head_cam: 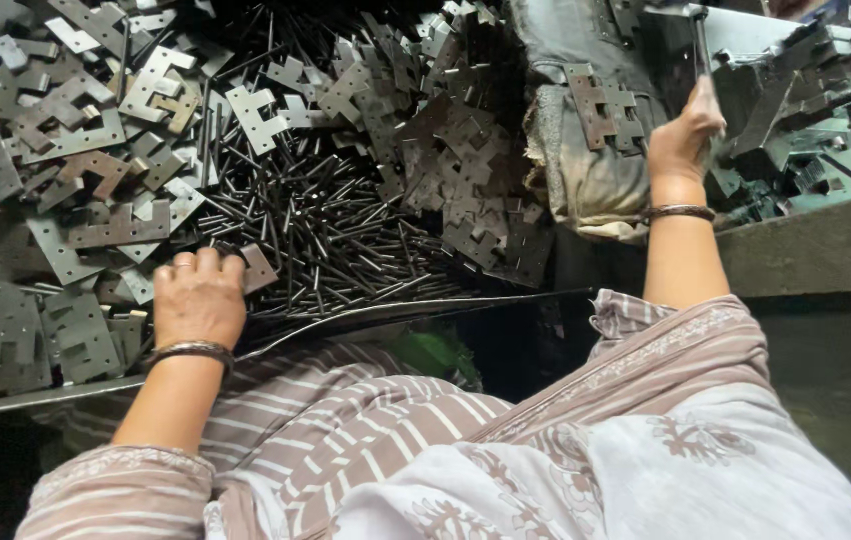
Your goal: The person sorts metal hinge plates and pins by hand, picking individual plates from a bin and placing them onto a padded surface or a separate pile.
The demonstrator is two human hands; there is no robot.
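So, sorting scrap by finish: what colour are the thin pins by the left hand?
Dark grey-black metal pins, right of the left hand; head view.

Around the pin heap [331,235] you get no bare surface: hinge plates [76,150] crowd it left, more plates [466,170] right; darkness beyond is perhaps open

Metal tray [36,398] heaped with flat hinge plates [96,190] and thin pins [336,230].

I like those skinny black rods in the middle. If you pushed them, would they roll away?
Probably a bit. The rods look round and thin, so loose ones would likely roll. But they lie crisscrossed in a heap, hemmed in by flat metal plates, so most would probably jam. They look like stiff metal, unlikely to bend.
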